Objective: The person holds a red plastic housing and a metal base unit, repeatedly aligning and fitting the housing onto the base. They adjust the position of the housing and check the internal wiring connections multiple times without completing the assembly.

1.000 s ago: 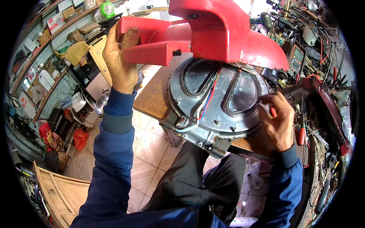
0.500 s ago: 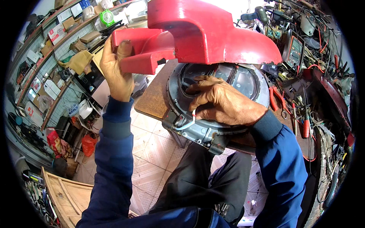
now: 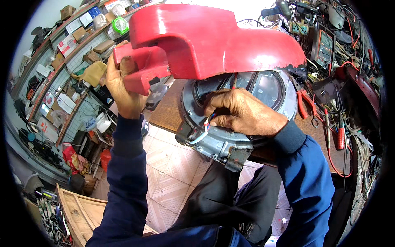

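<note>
A red moulded cover [image 3: 205,37], scuffed along its lower rim, is held up at its left end by my left hand [image 3: 125,84], the thumb pressed on its outer face. Under it a round grey metal housing [image 3: 284,92] lies on a brown wooden tabletop [image 3: 166,113]. My right hand [image 3: 242,113] is over the housing, thumb and forefinger pinching thin wires [image 3: 207,122]. A pale blue sheath [image 3: 200,136] covers those wires where they come from the housing's near left edge. The cover hides the housing's far side.
Right of the housing lie red-handled pliers [image 3: 305,105] and red test leads [image 3: 341,138]. A multimeter [image 3: 324,48] and tangled cables stand behind them. Cluttered shelves [image 3: 66,61] line the left wall. A wooden frame [image 3: 80,210] stands at the lower left.
The red cover has shifted left and a little down with my left hand. My right fingers have drawn together around the wires, whose coloured ends now show at the fingertips.
</note>
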`<state>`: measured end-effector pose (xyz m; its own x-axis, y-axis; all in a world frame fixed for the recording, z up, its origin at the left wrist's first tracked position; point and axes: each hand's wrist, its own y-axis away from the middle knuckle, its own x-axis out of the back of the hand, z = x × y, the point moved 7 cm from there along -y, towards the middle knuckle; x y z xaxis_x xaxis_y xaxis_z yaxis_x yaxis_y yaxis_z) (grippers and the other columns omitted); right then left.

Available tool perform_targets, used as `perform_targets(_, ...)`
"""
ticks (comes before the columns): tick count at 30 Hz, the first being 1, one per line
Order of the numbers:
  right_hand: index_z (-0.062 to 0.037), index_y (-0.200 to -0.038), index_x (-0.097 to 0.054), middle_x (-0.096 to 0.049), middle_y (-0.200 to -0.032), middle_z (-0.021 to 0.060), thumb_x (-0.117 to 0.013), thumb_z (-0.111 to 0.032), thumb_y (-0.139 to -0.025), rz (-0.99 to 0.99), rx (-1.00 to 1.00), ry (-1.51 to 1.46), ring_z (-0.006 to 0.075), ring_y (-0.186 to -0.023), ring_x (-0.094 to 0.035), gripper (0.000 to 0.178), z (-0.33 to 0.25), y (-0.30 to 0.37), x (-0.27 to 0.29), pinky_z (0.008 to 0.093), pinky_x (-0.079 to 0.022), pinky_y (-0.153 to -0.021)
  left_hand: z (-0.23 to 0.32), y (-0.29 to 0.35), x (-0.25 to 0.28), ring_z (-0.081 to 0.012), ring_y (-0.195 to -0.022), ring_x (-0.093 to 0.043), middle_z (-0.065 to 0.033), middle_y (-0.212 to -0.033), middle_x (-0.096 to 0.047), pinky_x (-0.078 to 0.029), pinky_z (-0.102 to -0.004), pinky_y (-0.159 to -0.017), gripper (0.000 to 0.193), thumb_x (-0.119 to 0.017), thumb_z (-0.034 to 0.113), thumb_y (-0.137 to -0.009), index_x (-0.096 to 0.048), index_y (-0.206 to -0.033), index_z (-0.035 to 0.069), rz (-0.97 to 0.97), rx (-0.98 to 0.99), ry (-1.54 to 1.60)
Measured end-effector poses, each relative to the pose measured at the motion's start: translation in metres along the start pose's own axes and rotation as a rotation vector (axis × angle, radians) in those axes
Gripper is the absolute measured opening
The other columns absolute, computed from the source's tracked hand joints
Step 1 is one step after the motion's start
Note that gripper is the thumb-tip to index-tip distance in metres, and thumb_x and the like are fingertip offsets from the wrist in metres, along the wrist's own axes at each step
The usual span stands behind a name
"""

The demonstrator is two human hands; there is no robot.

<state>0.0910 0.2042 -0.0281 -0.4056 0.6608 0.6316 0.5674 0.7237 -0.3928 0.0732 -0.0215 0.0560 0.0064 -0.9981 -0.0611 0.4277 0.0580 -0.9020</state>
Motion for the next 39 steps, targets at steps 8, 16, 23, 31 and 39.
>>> perform_targets(8,0.0029,-0.091,-0.066,-0.064,-0.097,0.0162,-0.071,-0.001,-0.079,0.007,0.101,0.077,0.0334,-0.095,-0.063,0.013,-0.001,0.006,0.002,0.041,-0.051,-0.085,0.002,-0.002,-0.002,-0.0162,-0.103,-0.064,-0.0085,-0.115,-0.064,-0.056,-0.0313,-0.087,0.052,-0.066,0.037,-0.096,-0.05,-0.129,-0.001,-0.042,-0.014,0.01)
perform_targets(16,0.0012,-0.084,-0.065,-0.063,-0.085,0.0175,-0.069,-0.003,-0.077,0.172,0.254,0.111,0.0369,-0.086,-0.062,0.01,-0.012,0.008,0.008,0.0454,-0.049,-0.077,0.002,0.002,0.0,-0.0152,-0.095,-0.066,-0.009,-0.109,-0.067,-0.055,-0.0297,-0.082,0.049,-0.064,0.036,-0.098,-0.053,-0.127,-0.002,-0.005,0.011,-0.035)
perform_targets(23,-0.0052,-0.086,-0.067,-0.06,-0.088,0.0109,-0.079,-0.014,-0.075,0.402,0.266,0.408,0.0335,-0.087,-0.059,0.019,-0.022,0.015,0.01,0.0442,-0.047,-0.08,0.007,0.005,-0.002,-0.0141,-0.093,-0.066,-0.0089,-0.109,-0.068,-0.055,-0.0286,-0.081,0.05,-0.064,0.037,-0.098,-0.054,-0.127,-0.002,-0.026,-0.046,-0.102)
perform_targets(31,-0.0027,-0.074,-0.067,-0.059,-0.077,0.0133,-0.074,-0.01,-0.073,0.237,0.271,0.252,0.0336,-0.084,-0.06,0.011,-0.017,0.012,0.005,0.045,-0.047,-0.079,0.011,0.005,-0.007,-0.0151,-0.095,-0.067,-0.0089,-0.111,-0.068,-0.055,-0.0293,-0.082,0.052,-0.066,0.037,-0.097,-0.054,-0.129,-0.002,-0.001,-0.035,-0.023)
perform_targets(39,-0.0055,-0.084,-0.073,-0.065,-0.088,0.0113,-0.074,-0.009,-0.074,0.084,0.244,0.177,0.0316,-0.093,-0.061,0.011,-0.014,0.011,0.0,0.0434,-0.044,-0.089,0.008,0.006,-0.003,-0.0155,-0.094,-0.068,-0.0093,-0.11,-0.068,-0.057,-0.0299,-0.082,0.053,-0.066,0.036,-0.097,-0.053,-0.129,-0.003,0.004,-0.016,-0.046)
